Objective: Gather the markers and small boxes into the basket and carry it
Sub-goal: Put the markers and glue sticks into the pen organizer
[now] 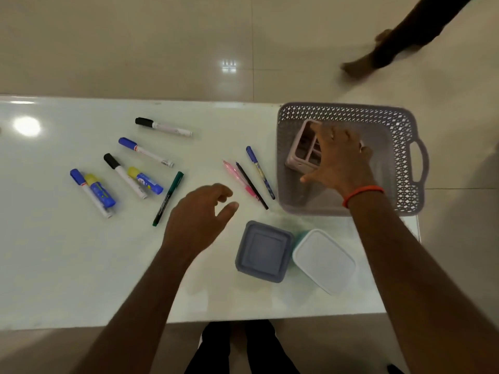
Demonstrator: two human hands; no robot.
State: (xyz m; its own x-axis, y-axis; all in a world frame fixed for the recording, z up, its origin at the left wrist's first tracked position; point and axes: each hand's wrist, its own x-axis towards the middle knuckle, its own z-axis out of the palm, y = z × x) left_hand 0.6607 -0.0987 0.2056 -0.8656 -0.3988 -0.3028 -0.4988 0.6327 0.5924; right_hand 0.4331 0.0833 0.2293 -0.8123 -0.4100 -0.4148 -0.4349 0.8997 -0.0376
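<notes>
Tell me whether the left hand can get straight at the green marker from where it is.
Probably yes. The left hand hovers open just right of the green marker, with only bare table between them; the nearest other marker, black-capped, lies apart to the left.

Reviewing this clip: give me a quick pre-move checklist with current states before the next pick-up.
1. Basket fully on the table: not ok, its handle end overhangs the edge.
2. Left hand free for a pick: ok, open and empty.
3. Right hand clear of the basket: not ok, it is over the pink organizer inside.
4. Pens within reach: ok, just ahead of the left hand.
5. Box lids shut: ok.
</notes>
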